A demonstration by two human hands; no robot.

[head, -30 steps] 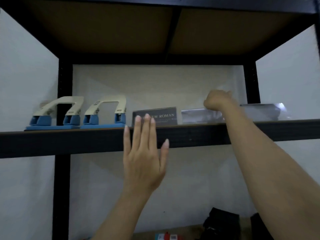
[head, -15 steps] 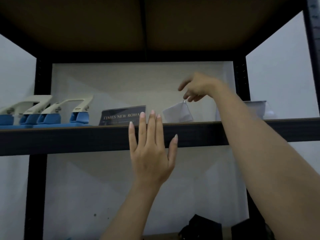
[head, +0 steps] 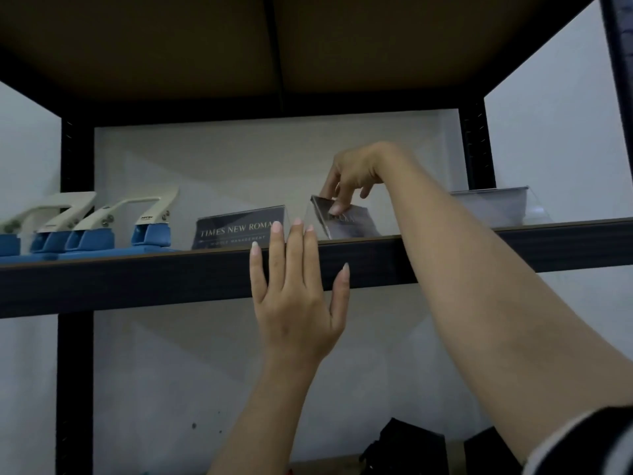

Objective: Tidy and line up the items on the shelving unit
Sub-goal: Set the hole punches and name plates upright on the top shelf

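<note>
Head view: the right hand [head: 352, 173] pinches the top edge of a clear acrylic sign [head: 349, 224] standing near the shelf's [head: 137, 279] front edge, right of middle, turned askew beside the Times New Roman sign [head: 236, 229]. It looks light, stiff, slick and easily scratched, so the top ridge seems the best hold. It has glossy faces with a dark card inside. The left hand [head: 294, 303] is open, fingers straight against the front edge.

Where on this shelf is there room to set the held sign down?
Bare gap between the held sign and the clear holder at right; the forearm crosses it. Leftward is crowded: two punches and the lettered sign stand nearly side by side.
</note>
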